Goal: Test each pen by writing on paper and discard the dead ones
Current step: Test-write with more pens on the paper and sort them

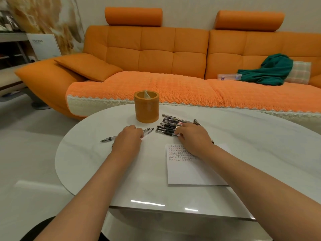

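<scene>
A white sheet of paper (194,171) with rows of red and black test marks lies on the white table (97,164). Behind it lies a pile of several clear black-grip pens (169,125). My right hand (192,136) rests on the pile's near edge, its fingers curled around a pen there. My left hand (129,137) lies over a smaller group of pens (147,131) to the left, fingers bent down onto them; one pen (107,139) sticks out to its left. An orange cylindrical pen holder (146,106) stands behind both groups.
An orange sofa (156,54) runs along the far side of the table, with a green cloth (271,70) and a clear plastic box (229,76) on its seat. The table's near edge steps down to a glossy lower surface (173,204).
</scene>
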A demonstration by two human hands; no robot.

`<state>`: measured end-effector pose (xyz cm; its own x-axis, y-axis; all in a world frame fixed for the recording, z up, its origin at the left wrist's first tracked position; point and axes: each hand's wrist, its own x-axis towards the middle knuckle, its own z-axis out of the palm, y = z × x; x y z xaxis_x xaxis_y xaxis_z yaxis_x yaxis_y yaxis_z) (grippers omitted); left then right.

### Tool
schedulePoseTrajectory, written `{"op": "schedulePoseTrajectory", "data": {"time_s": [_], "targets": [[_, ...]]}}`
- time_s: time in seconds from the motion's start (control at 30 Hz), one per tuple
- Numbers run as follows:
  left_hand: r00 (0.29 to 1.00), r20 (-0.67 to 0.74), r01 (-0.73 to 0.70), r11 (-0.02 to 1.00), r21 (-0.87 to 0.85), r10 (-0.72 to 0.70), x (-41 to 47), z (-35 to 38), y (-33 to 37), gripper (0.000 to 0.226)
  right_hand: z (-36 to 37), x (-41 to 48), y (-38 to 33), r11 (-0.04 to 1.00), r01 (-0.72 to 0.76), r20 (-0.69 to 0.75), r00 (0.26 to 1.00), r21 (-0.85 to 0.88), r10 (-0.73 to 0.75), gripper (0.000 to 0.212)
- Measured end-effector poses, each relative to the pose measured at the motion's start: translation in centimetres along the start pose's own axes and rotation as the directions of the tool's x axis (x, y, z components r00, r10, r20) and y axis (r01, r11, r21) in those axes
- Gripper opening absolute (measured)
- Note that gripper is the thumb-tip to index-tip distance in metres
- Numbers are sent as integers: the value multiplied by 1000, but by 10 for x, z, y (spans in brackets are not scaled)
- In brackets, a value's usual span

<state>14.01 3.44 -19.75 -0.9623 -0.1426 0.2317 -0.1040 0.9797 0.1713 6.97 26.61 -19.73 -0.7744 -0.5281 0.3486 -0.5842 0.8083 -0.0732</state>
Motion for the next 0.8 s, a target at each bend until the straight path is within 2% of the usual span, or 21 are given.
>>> {"op": "schedulePoseTrajectory", "data": {"time_s": [0.2,0.37,0.6,0.67,0.8], "targets": [[1000,0,24,999,36,-24,0,-1,-1,20,0,0,3,999,4,-47,999,-49,-6,21],[999,33,-6,997,73,4,-6,-6,3,24,-7,0,-5,999,21,-19,1000,-24,-22,31],[983,-103,-169,970,-176,153,-17,-27,20,24,-26,-9,-34,974,160,-72,986,160,-150,41],[979,-99,-200,944,-262,180,-23,-27,25,23,-29,-12,-40,967,203,-66,979,154,-195,41],[961,-144,-274,877,-395,235,-29,-28,28,18,-32,-20,-38,968,226,-73,973,108,-219,27]]}}
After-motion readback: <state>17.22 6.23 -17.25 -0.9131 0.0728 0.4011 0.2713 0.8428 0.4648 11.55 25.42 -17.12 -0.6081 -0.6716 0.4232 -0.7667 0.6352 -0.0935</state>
